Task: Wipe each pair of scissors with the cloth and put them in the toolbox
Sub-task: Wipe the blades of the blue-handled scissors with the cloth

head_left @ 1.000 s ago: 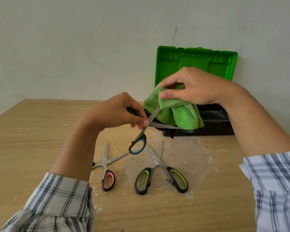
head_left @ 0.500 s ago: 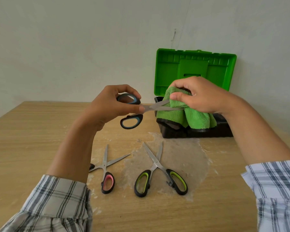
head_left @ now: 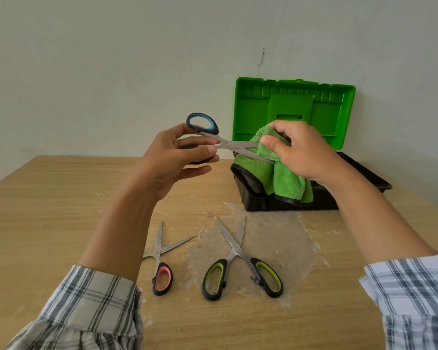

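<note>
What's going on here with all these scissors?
A person is cleaning scissors. The left hand holds the blue-handled scissors in the air, blades apart, while the right hand rubs a green cloth over the blades. The pink-handled scissors and the green-handled scissors lie on the table. The green-lidded toolbox stands open behind.

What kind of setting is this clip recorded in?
Probably a plain indoor room used as a makeshift work area, not a fitted workshop: a bare white wall, a worn wooden table with a scuffed patch, and an open green toolbox standing against the wall.
</note>
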Demonstrator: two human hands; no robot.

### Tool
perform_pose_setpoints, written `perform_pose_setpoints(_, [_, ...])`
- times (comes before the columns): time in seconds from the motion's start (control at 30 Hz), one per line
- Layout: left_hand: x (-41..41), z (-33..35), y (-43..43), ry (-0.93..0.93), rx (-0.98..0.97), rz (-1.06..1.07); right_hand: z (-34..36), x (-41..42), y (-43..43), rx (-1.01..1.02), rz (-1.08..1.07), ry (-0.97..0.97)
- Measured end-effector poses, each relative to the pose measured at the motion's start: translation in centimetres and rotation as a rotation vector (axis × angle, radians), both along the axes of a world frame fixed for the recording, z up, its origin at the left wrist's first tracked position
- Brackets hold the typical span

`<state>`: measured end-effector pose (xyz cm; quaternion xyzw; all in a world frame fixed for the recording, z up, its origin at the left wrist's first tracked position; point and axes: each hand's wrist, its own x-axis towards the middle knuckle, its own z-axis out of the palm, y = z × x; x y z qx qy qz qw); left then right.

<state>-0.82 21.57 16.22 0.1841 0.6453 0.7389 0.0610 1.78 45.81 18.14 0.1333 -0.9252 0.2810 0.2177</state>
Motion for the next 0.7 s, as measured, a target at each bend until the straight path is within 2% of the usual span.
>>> perform_pose_setpoints(0.5, [-0.1, -0.3, 0.5, 0.046, -0.154, 0.119, 0.2, 0.3, -0.7, -0.050, 0.064, -0.054])
perform_pose_setpoints(0.63, [-0.2, -0.3, 0.1, 0.066, -0.183, 0.113, 0.9, 0.1, 0.9, -0.259, 0.056, -0.154])
perform_pose_setpoints(0.7, [-0.1, -0.2, -0.1, 0.070, -0.196, 0.098, 1.6, -0.1, 2.0, -0.369, 0.011, -0.123])
